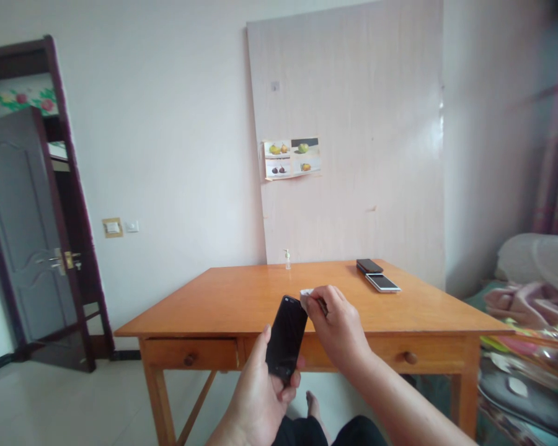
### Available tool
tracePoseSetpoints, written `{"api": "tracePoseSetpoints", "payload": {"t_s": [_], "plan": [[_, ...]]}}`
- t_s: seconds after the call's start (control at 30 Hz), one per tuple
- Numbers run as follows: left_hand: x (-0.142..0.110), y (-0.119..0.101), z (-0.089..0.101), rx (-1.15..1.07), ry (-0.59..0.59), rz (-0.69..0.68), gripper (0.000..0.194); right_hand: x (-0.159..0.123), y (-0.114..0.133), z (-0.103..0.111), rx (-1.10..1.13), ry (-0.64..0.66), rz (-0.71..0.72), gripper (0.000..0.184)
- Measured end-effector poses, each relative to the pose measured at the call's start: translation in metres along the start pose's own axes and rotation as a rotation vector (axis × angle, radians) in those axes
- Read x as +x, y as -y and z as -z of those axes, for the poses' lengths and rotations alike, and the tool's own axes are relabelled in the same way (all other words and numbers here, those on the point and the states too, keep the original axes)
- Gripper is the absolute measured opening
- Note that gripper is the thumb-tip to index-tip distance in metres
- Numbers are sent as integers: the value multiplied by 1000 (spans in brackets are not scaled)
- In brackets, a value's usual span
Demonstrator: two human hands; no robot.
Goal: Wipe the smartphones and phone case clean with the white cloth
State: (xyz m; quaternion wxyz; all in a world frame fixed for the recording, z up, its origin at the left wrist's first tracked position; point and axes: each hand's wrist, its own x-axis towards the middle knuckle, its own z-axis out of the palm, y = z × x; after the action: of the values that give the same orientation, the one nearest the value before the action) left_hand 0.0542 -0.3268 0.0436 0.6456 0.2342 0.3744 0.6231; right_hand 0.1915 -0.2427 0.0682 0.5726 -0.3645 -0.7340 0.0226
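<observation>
head view: at lower centre, the left hand (255, 399) grips a phone (286, 341) with its dark screen showing. beside it, the right hand (337, 322) pinches a white wipe (305, 300) at the phone's upper right corner; i cannot tell whether they touch. the hands and right forearm block part of the front of the table (214, 303), including its middle. beyond them, at mid-frame, stands a small bottle (287, 262); right of centre lie a white phone (382, 283) and, just behind, a black device (369, 266). fruit pictures (292, 158) hang on a board (353, 93) above. at far left a door (25, 229) stands ajar; at far right, bedding (534, 306) is piled.
</observation>
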Motion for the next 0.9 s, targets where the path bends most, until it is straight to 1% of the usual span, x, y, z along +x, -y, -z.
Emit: {"api": "tracePoseSetpoints", "payload": {"t_s": [0.03, 0.1, 0.2, 0.27, 0.37, 0.43, 0.5, 0.57, 0.7, 0.77, 0.8, 0.9], "plan": [[0, 0, 0, 0, 2, -1, 44, 0, -1, 1, 26, -9, 23, 10], [-1, 1, -1, -3, 8, -10, 44, -1, 1, 2, 41, 11, 109, 15], [-1, 1, -2, -20, 26, -24, 41, -6, 7, 2, -15, 78, 250, 22], [0, 1, -2, -49, 25, -27, 40, -11, 14, 0, -57, 110, 315, 25], [3, -2, -1, -133, 11, -16, 37, -28, 27, -3, -97, 168, 429, 32], [4, -5, 0, -176, 45, -9, 39, -42, 35, -3, -118, 231, 520, 36], [4, -6, 1, -182, 84, -8, 43, -50, 37, -2, -122, 297, 596, 40], [6, -5, 2, -170, 76, -19, 42, -49, 33, -1, -123, 326, 622, 43], [8, -2, 4, -138, -20, -49, 33, -33, 16, 0, -195, 285, 536, 47], [8, -3, 3, -142, -40, -45, 32, -32, 13, -1, -215, 283, 516, 48], [7, -3, 2, -150, -35, -35, 32, -35, 13, -3, -204, 299, 530, 48], [5, -6, 1, -181, 21, 11, 35, -46, 18, -7, -115, 382, 638, 47]]}}
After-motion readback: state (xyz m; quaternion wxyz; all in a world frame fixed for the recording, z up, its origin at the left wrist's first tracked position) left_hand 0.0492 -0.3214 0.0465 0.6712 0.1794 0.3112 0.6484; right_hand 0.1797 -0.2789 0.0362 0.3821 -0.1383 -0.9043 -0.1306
